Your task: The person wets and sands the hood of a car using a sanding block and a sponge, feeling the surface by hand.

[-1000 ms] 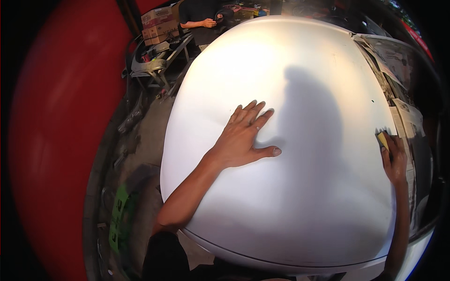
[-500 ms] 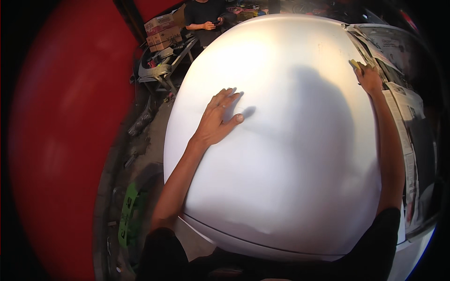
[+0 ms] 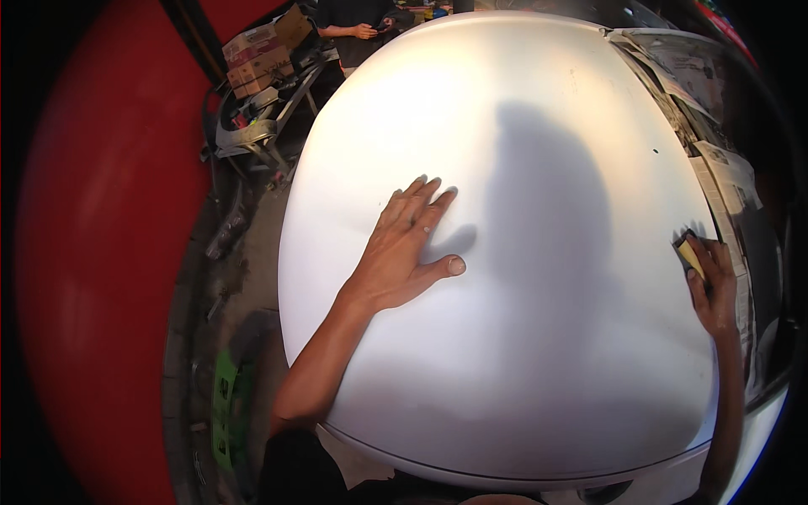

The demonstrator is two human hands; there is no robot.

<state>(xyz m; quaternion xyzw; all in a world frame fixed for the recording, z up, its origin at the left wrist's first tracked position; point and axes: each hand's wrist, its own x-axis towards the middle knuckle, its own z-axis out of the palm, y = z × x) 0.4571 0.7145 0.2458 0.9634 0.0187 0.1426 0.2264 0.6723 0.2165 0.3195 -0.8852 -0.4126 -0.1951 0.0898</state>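
Observation:
A large white car hood (image 3: 421, 370) fills the middle of the view, with a broad shadow over its centre. My left hand (image 3: 400, 248) rests on the hood left of the shadow, fingers stretched out and thumb apart, holding nothing. Near the hood's right edge, my right hand (image 3: 715, 282) grips a small yellow sanding block (image 3: 693, 256) with a dark layer along one side. The block is against the painted surface; its underside is hidden. A small dark spot (image 3: 656, 151) shows on the hood farther up from the block.
Newspaper sheets (image 3: 729, 174) cover the area along the hood's right edge. A red panel (image 3: 101, 252) stands at left. Beyond the hood are cardboard boxes (image 3: 257, 63) on a cluttered stand and a person (image 3: 358, 34) holding a dark object. A green plastic piece (image 3: 224, 408) lies low at left.
My right hand has moved nearer along the hood's right edge with the sanding block. My left hand sits somewhat lower in view, fingers still spread. The view has shifted slightly.

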